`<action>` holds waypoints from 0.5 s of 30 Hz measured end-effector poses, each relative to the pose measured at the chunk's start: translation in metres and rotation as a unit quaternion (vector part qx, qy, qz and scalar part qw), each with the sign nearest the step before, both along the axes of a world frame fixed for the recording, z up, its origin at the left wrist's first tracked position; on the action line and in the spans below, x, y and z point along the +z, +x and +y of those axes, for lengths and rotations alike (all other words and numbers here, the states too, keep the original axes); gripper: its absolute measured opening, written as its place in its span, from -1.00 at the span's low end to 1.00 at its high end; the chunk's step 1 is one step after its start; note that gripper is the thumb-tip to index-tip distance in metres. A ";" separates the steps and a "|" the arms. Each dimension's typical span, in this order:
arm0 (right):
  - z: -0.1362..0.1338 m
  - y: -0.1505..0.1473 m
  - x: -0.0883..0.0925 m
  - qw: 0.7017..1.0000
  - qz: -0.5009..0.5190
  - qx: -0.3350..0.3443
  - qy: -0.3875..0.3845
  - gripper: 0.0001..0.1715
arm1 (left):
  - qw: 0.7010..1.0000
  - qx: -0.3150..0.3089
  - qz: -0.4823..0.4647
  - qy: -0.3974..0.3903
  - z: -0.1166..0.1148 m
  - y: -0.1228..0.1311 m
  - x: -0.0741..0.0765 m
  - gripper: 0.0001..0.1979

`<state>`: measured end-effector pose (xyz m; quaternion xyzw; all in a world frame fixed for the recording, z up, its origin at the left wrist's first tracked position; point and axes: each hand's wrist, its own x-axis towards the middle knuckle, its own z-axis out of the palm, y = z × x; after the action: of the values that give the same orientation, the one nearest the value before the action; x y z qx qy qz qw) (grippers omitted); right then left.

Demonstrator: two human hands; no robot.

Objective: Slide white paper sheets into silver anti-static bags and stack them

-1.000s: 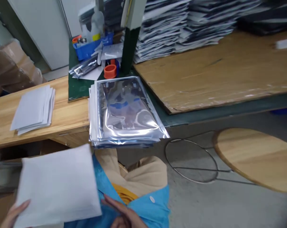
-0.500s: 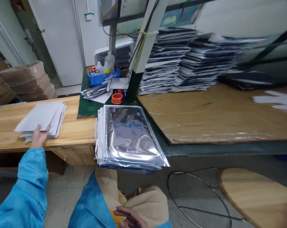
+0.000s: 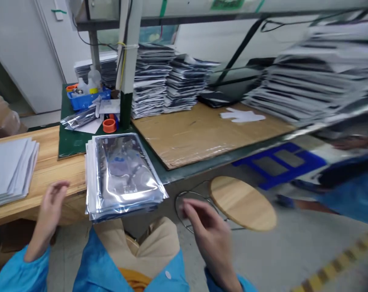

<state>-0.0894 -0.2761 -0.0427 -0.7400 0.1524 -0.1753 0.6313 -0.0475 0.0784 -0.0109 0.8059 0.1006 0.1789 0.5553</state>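
Note:
In front of me, at the table edge, lies a stack of shiny silver film bags (image 3: 125, 168) with white sheets showing along its left side. My left hand (image 3: 51, 209) hovers just left of this stack, empty, with its fingers loosely bent and apart. Farther left, a pile of white sheets (image 3: 9, 168) rests on the wooden desk, not touched by either hand. My right hand (image 3: 209, 231) is in the air to the right of the silver bags. It holds nothing that I can see; its fingers are loosely curled and slightly blurred.
A blue tray (image 3: 88, 99) with bottles and an orange tape roll (image 3: 109, 125) sit on the green tabletop. Tall stacks of bags (image 3: 153, 81) stand behind the cardboard sheet (image 3: 184, 134), with a white glove (image 3: 243, 115) on it. A round stool (image 3: 243, 202) and another person's blue sleeve (image 3: 351, 202) are at right.
My left hand has let go of the white sheets and moved right, toward the silver bags. My right hand has risen from my lap. The view has turned right.

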 end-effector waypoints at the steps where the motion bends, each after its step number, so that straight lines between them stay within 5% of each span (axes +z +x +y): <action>1: -0.001 0.019 0.008 1.000 -0.018 0.018 -0.004 -0.64 | 0.997 -0.057 0.036 0.044 -0.016 0.008 -0.004 -0.67; 3: 0.003 0.054 0.017 0.994 -0.013 0.106 -0.009 -0.60 | 0.989 -0.102 0.065 0.082 -0.038 0.024 -0.007 -0.63; 7: 0.011 0.092 0.019 0.973 0.025 0.231 -0.016 -0.55 | 0.968 -0.059 -0.026 0.241 -0.049 0.040 -0.002 -0.69; 11: 0.011 0.094 0.019 0.974 0.034 0.223 -0.023 -0.60 | 0.929 -0.049 -0.051 0.364 -0.044 0.040 0.004 -0.70; 15: 0.009 0.098 0.024 0.964 0.050 0.261 -0.003 -0.57 | 0.920 -0.107 -0.032 0.376 -0.045 0.045 0.010 -0.68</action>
<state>0.0084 -0.2669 -0.0191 -0.7641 -0.0149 0.0324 0.6441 -0.0027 0.0336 -0.0009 0.9552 -0.0785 0.1690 0.2299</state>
